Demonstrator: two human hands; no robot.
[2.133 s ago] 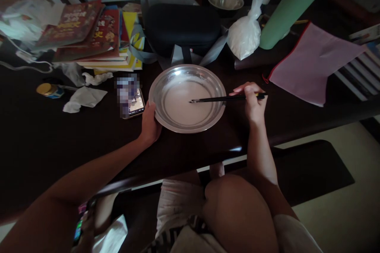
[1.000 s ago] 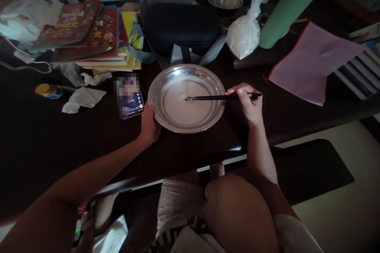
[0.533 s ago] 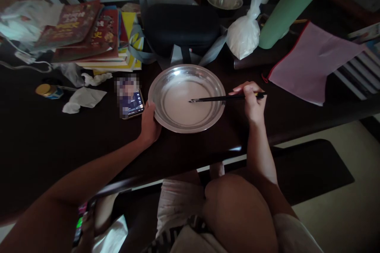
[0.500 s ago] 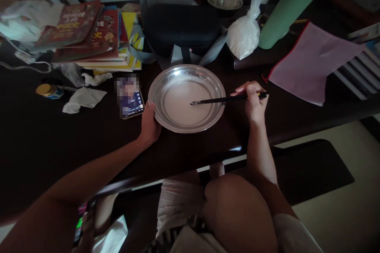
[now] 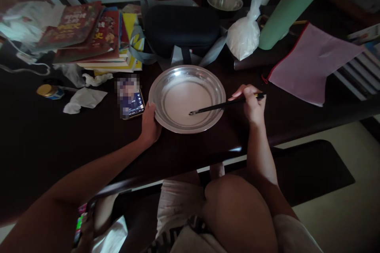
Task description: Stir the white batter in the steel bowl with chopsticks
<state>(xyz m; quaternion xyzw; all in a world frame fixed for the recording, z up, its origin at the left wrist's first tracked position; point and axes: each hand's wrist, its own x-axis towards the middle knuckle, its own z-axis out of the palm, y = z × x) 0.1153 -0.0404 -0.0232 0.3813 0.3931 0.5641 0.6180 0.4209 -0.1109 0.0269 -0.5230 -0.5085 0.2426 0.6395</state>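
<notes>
A shallow metal bowl (image 5: 218, 115) rests on the dark table, with a whitish liquid (image 5: 185, 97) covering its bottom. My left hand (image 5: 151, 126) is closed on the bowl's left rim, thumb on top and fingers hidden underneath. In my right hand (image 5: 252, 102) is a pair of dark chopsticks (image 5: 219, 106), held near their back ends to the right of the bowl. Their tips reach over the rim and touch the liquid around the bowl's middle. Just left of my left hand lies a lit phone (image 5: 132, 102).
Behind the bowl sits a black case (image 5: 181, 27). A tied bag of white powder (image 5: 243, 39), a second metal bowl (image 5: 225, 0) and a green cylinder (image 5: 285, 16) stand at back right. Books (image 5: 89, 35) are piled left, near a small jar (image 5: 50, 91). A pink pouch (image 5: 314, 63) lies right.
The chopstick tips have moved slightly toward me in the liquid, and my right hand has shifted a little to the left. The left hand and the bowl stay put.
</notes>
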